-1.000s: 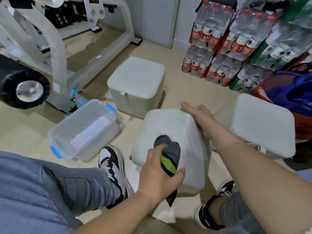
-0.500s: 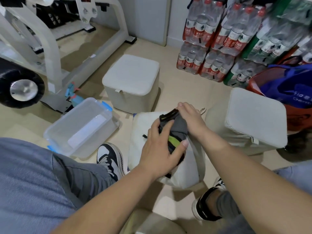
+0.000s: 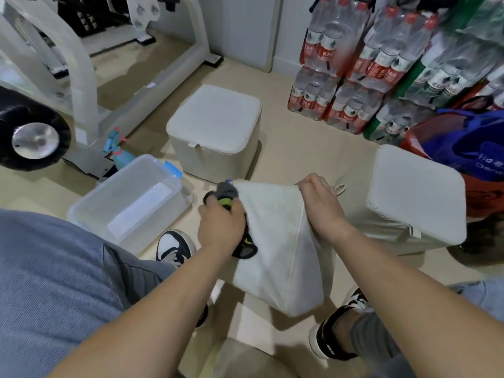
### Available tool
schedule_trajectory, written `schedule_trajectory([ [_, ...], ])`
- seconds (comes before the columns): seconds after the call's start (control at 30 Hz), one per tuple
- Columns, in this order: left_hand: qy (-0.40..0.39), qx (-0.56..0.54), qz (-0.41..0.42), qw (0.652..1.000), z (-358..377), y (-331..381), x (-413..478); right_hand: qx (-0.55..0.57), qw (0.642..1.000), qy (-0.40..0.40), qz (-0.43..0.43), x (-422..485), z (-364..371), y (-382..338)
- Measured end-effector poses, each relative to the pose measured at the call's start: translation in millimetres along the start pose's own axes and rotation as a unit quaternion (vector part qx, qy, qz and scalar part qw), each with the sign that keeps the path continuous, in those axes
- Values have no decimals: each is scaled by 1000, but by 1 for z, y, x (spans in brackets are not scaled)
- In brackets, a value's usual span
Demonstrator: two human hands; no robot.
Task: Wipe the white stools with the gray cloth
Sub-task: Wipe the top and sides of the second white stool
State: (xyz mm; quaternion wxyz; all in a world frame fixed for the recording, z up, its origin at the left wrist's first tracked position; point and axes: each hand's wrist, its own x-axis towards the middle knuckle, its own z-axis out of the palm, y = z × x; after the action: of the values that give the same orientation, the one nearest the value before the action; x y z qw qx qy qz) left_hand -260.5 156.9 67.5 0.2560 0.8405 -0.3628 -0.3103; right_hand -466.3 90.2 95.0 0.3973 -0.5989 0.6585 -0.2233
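Observation:
A white cube stool [image 3: 278,241] is tipped over between my feet. My left hand [image 3: 222,227] is shut on the gray cloth [image 3: 227,193], which has a green patch, and presses it against the stool's left side near the far corner. My right hand [image 3: 319,203] grips the stool's far upper edge and holds it tilted. A second white stool [image 3: 215,126] stands upright straight ahead. A third white stool [image 3: 417,192] stands to the right.
A clear plastic bin [image 3: 128,205] with blue latches lies at the left, a blue spray bottle [image 3: 117,148] behind it. Packs of water bottles [image 3: 362,64] stack at the back right. A white machine frame with a wheel [image 3: 35,137] fills the far left. A red and blue bag [image 3: 469,151] sits right.
My left hand slid the cloth from the stool's middle face to its left far corner. My right hand shifted along the far edge, and the stool turned further.

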Motion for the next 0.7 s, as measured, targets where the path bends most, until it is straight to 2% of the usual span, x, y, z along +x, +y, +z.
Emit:
schedule_trajectory([
  [0.07, 4, -11, 124, 992, 7, 29, -25, 13, 1000, -11, 13, 0, 3, 1],
  [0.13, -18, -17, 260, 965, 14, 55, -46, 35, 999, -24, 17, -2, 3, 3],
  [0.2, -44, -31, 328, 943, 15, 63, -51, -6, 999, -49, 5, -2, 3, 1],
  [0.27, -31, -19, 352, 935, 13, 55, -38, -55, 997, -46, -38, -5, 2, -6],
  [0.33, 1, 8, 314, 949, 9, 42, -17, -94, 990, -57, -88, -9, 4, -10],
  [0.47, 20, 74, 132, 988, -6, 3, 21, -83, 995, -10, -53, -16, 3, -8],
  [0.7, -30, 39, 65, 997, 9, -43, -6, -47, 997, 61, 20, -2, -1, -8],
])
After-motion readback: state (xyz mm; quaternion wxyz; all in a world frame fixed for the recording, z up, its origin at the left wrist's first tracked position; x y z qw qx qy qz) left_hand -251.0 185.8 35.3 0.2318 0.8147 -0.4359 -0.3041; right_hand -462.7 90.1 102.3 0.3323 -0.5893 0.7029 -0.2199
